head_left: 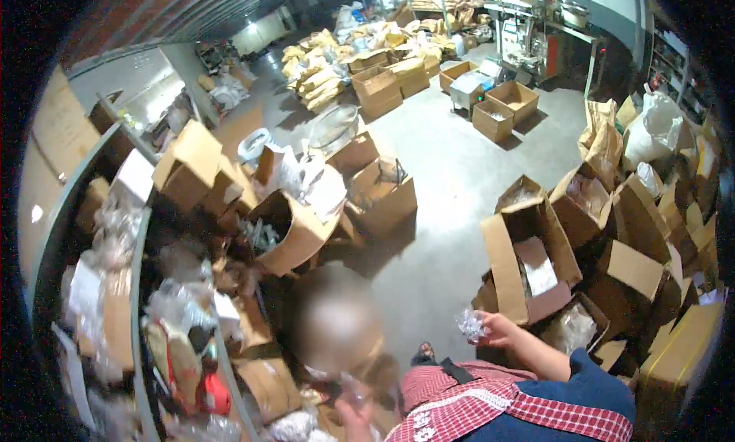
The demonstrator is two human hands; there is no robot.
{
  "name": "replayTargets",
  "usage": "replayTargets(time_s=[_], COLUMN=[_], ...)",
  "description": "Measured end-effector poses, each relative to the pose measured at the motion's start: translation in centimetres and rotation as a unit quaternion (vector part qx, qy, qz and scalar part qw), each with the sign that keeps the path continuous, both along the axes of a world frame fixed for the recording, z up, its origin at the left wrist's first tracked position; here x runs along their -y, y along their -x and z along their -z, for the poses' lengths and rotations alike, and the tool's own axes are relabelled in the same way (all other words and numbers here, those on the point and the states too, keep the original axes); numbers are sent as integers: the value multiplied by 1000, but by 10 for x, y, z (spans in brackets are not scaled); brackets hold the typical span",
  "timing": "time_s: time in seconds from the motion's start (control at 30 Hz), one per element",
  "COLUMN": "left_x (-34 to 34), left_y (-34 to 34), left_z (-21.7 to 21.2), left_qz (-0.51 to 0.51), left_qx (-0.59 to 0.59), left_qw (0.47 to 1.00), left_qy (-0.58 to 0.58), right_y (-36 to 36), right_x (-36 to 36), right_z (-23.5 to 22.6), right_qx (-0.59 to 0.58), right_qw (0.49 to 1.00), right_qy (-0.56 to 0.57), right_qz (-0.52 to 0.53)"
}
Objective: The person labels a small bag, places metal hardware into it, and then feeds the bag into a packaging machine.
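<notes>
Head view: grey concrete floor (452,166) among open cardboard boxes (528,250).

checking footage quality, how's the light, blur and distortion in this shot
Head view: dim and grainy, black fisheye rim, edges bend; concrete floor is brightest; boxes cast dark shadows; a round blurred patch sits bottom centre; right hand with its clear bag is soft.

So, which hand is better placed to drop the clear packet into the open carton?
Right, probably: the right hand holds the clear packet beside the open carton; the left hand is farther away.
</notes>
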State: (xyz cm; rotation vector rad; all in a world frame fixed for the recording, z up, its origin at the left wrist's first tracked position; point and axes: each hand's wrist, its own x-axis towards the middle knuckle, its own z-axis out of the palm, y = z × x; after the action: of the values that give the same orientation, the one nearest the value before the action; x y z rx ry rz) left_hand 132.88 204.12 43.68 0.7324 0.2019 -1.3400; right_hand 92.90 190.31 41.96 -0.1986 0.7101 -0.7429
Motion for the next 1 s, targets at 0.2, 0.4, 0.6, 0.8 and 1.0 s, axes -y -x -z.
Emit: replayTargets(time_s=[0.2,0.4,0.6,0.8,1.0], left_x=[328,610,777,951,1148], left_y=[47,113,143,145,153], left_z=[-94,-51,-62,-46,-11], left_qz=[239,417,301,196,164], left_qx=[59,78,-84,37,2], left_qw=[969,905,944,975,984], left_qy=[17,31,-104,-100,-64], right_y=[14,76,119,198,271], right_x=[153,346,575,786,1001], right_z=[22,75,47,52,75], right_qx=[-6,-30,-14,86,82], right_qw=[988,921,904,924,889], right_qy=[-68,-146,-168,-108,-173], right_qz=[141,359,393,357,415])
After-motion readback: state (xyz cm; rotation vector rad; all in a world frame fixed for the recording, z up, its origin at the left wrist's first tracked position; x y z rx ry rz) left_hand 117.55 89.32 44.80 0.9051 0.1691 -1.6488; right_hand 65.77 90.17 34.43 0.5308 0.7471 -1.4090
